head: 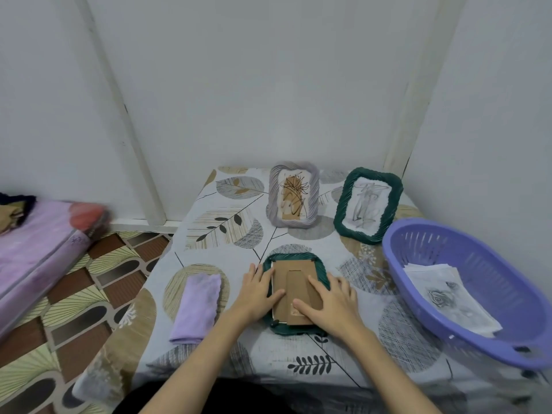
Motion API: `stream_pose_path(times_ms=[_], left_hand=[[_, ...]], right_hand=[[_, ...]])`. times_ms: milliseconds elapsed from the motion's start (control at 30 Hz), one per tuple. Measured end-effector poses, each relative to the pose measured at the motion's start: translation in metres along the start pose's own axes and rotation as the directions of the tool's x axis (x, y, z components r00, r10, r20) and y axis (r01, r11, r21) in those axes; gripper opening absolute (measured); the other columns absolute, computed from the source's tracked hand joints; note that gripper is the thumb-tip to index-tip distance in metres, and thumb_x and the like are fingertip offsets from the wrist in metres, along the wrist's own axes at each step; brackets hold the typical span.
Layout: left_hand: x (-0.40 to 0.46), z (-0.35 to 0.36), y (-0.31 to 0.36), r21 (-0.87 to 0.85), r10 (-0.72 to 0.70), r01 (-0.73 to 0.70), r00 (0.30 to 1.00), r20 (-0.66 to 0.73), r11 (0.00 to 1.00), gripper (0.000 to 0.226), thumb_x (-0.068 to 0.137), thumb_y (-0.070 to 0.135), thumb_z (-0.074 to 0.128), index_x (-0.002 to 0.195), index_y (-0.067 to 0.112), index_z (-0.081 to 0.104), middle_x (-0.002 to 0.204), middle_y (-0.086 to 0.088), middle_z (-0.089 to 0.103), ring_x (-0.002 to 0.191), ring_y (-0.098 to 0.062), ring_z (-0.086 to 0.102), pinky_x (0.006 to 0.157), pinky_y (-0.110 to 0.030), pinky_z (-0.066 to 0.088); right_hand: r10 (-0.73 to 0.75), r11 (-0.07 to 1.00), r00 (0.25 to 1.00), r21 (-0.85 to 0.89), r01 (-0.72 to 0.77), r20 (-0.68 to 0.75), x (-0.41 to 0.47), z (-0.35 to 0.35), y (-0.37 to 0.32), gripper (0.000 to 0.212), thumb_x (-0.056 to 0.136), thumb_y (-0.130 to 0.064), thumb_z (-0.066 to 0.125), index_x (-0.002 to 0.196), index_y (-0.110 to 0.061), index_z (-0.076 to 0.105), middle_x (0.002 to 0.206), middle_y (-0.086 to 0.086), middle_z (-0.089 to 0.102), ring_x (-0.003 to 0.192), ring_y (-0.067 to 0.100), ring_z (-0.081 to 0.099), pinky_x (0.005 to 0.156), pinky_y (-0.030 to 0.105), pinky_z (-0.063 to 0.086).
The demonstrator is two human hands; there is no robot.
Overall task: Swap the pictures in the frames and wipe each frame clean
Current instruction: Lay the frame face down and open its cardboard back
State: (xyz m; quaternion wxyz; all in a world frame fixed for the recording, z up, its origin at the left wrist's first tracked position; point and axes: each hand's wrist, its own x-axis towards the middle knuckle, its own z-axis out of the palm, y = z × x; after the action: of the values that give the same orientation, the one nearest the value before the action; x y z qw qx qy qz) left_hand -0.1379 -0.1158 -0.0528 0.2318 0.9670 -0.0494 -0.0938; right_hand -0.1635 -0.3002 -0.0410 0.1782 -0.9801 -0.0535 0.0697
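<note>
A dark green frame (321, 268) lies face down in the middle of the table, its brown cardboard back (291, 273) facing up. My left hand (257, 289) rests flat on the frame's left side, thumb on the cardboard. My right hand (330, 300) presses flat on the cardboard's right half. Behind stand a grey-lilac frame (274, 201) with a brown flower drawing and a second green frame (343, 210) with a grey sketch. A folded lilac cloth (195, 306) lies left of my hands.
A purple plastic basket (418, 294) at the right holds paper pictures (448, 297), one showing a rose. The table (227, 222) has a leaf-patterned cover and stands against white walls. At the left are a patterned floor and a pink mattress (35, 243).
</note>
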Motion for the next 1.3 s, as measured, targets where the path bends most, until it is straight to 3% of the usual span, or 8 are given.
stream_pose_path(times_ms=[133, 267, 400, 667, 833, 1067, 1200, 1300], left_hand=[[-0.007, -0.003, -0.007, 0.005, -0.002, 0.002, 0.987, -0.163, 1.0, 0.055, 0.097, 0.039, 0.037, 0.145, 0.015, 0.025, 0.157, -0.011, 0.007, 0.146, -0.027, -0.005, 0.117, -0.037, 0.001], [-0.024, -0.029, -0.04, -0.084, -0.294, 0.298, 0.787, -0.542, 0.951, 0.044, 0.093, 0.019, 0.046, 0.136, 0.011, 0.041, 0.148, -0.018, 0.032, 0.137, -0.034, 0.024, 0.112, -0.04, 0.019], [-0.033, -0.052, -0.064, -0.221, -0.63, 0.591, 0.701, -0.335, 0.776, 0.044, 0.093, 0.014, 0.039, 0.137, 0.016, 0.036, 0.141, -0.025, 0.034, 0.129, -0.04, 0.029, 0.106, -0.045, 0.027], [-0.014, -0.066, -0.065, -0.388, -0.354, 0.211, 0.868, -0.347, 0.897, 0.037, 0.075, -0.005, 0.06, 0.106, 0.015, 0.065, 0.111, -0.017, 0.055, 0.106, -0.029, 0.054, 0.084, -0.025, 0.035], [-0.01, -0.051, -0.051, -0.472, -0.387, 0.16, 0.813, -0.435, 0.867, 0.033, 0.079, -0.007, 0.057, 0.107, 0.008, 0.065, 0.11, -0.014, 0.051, 0.105, -0.024, 0.051, 0.082, -0.013, 0.027], [-0.007, -0.043, -0.052, -0.571, -0.509, 0.199, 0.729, -0.457, 0.796, 0.034, 0.084, -0.008, 0.049, 0.115, 0.002, 0.057, 0.123, -0.021, 0.045, 0.114, -0.031, 0.045, 0.09, -0.021, 0.029], [0.005, -0.041, -0.046, -0.126, -0.315, 0.301, 0.74, -0.594, 0.945, 0.037, 0.087, 0.013, 0.055, 0.124, 0.012, 0.053, 0.131, -0.011, 0.046, 0.123, -0.031, 0.037, 0.099, -0.039, 0.029], [0.021, -0.042, -0.025, 0.014, -0.063, 0.078, 0.881, -0.469, 0.997, 0.039, 0.089, 0.032, 0.056, 0.125, 0.019, 0.052, 0.134, -0.001, 0.047, 0.128, -0.023, 0.034, 0.098, -0.036, 0.029]], right_hand=[[0.022, 1.0, 1.0, 0.001, -0.022, -0.017, 0.001, 0.01, 0.004, 0.125, 0.035, -0.096, -0.016, 0.145, -0.043, 0.013, 0.157, 0.003, 0.003, 0.143, 0.028, 0.0, 0.116, 0.048, 0.004], [0.021, 0.998, 1.0, 0.065, -0.021, -0.008, 0.0, 0.009, 0.003, 0.127, 0.036, -0.097, -0.013, 0.146, -0.039, 0.012, 0.157, 0.002, 0.0, 0.144, 0.025, -0.005, 0.117, 0.048, 0.001], [0.014, 0.997, 1.0, 0.073, -0.013, -0.017, 0.002, 0.008, 0.001, 0.124, 0.038, -0.097, -0.012, 0.145, -0.041, 0.014, 0.157, 0.002, 0.0, 0.144, 0.024, -0.005, 0.117, 0.048, 0.001], [0.021, 1.0, 0.999, 0.021, -0.02, -0.04, -0.003, 0.004, -0.016, 0.124, 0.037, -0.099, -0.005, 0.145, -0.041, 0.017, 0.157, 0.002, -0.007, 0.143, 0.026, -0.007, 0.117, 0.047, -0.001], [-0.026, 0.991, 1.0, -0.132, 0.027, 0.009, -0.01, 0.013, -0.031, 0.127, 0.041, -0.098, 0.009, 0.148, -0.03, 0.005, 0.157, 0.008, -0.006, 0.139, 0.03, 0.009, 0.112, 0.044, 0.015], [-0.031, 0.993, 0.999, -0.115, 0.028, -0.019, -0.01, 0.018, -0.027, 0.122, 0.046, -0.097, 0.009, 0.148, -0.03, 0.006, 0.156, 0.006, 0.004, 0.138, 0.028, 0.011, 0.113, 0.043, 0.015], [-0.02, 0.998, 0.999, -0.062, 0.017, -0.051, -0.007, 0.013, -0.028, 0.12, 0.047, -0.098, 0.003, 0.146, -0.033, 0.016, 0.155, 0.004, 0.013, 0.137, 0.026, 0.014, 0.11, 0.042, 0.018], [0.008, 1.0, 0.993, 0.0, -0.008, -0.114, 0.002, 0.003, -0.025, 0.117, 0.047, -0.097, 0.001, 0.143, -0.034, 0.026, 0.15, 0.002, 0.024, 0.133, 0.024, 0.02, 0.106, 0.041, 0.021]])
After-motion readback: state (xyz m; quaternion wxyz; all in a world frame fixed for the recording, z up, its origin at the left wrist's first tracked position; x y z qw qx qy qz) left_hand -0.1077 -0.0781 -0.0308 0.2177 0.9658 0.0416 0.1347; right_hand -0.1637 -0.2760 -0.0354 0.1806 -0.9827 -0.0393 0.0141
